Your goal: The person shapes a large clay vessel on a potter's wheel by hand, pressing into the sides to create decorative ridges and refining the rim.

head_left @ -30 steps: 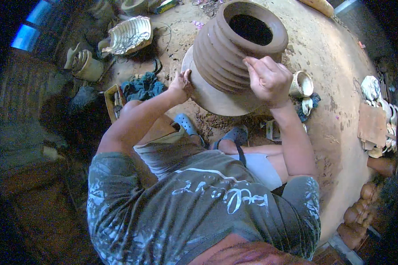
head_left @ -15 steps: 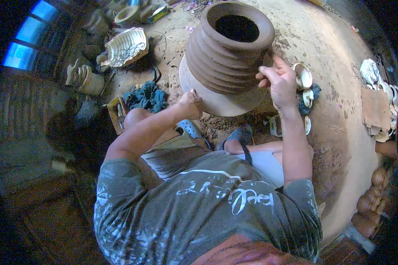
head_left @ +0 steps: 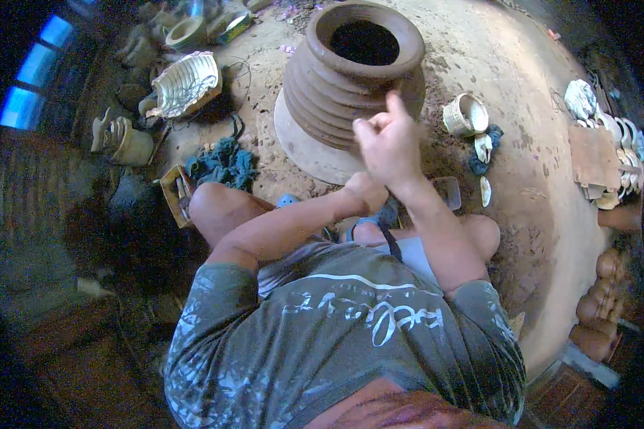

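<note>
A large brown clay pot [head_left: 325,100], ridged in bands with a thick rolled rim and a dark opening, stands upright on a round pale potter's wheel [head_left: 300,146]. My left hand [head_left: 366,191] is closed at the wheel's near edge, its fingertips partly hidden behind my right wrist. Above it my right hand [head_left: 393,150] is in front of the pot's near right side. The index finger and thumb stretch apart while the other fingers curl, with nothing seen between them. Whether the index fingertip touches the clay I cannot tell.
Right of the pot are a small pale bucket [head_left: 466,114] and a dark cloth [head_left: 479,166]. To the left lie a teal cloth bundle [head_left: 225,163], a wooden box [head_left: 170,187] of tools and a ribbed pale mould [head_left: 186,84]. Rounded brown pots [head_left: 599,314] line the far right.
My left hand has moved right along the wheel's near edge. My right hand has come away from the pot's right side, moving left and nearer me, over my left wrist. The view has shifted slightly.
</note>
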The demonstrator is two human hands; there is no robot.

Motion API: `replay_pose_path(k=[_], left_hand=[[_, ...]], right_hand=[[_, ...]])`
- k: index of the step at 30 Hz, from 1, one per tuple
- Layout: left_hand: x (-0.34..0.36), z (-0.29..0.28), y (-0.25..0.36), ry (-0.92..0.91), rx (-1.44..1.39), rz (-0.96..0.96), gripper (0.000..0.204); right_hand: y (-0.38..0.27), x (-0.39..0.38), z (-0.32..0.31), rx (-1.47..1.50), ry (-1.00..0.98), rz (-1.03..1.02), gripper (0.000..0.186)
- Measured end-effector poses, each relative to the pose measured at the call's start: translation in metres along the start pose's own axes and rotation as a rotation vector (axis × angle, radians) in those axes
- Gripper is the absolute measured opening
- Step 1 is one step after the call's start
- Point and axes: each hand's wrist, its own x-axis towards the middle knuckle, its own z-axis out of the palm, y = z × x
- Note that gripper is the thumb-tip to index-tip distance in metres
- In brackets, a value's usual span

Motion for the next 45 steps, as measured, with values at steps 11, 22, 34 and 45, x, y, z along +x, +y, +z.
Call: replay_pose_path(k=[11,22,34,45], left_hand=[[0.002,-0.034,0.056,-0.194,0.284,-0.155,0.036],[-0.047,-0.066,0.018,-0.551,0.283,-0.33,0.035],[-0.095,-0.094,-0.071,-0.517,0.435,-0.317,0.027],[-0.106,-0.106,-0.077,-0.433,0.247,-0.285,0.035]], right_hand=[[-0.008,0.02,-0.019,-0.586,0.233,-0.911,0.014],[-0.011,0.048,-0.008,-0.752,0.041,-0.997,0.019],[0.012,0.061,-0.054,-0.685,0.018,-1.078,0.017],[0.082,0.015,-0.086,-0.27,0.048,-0.415,0.014]])
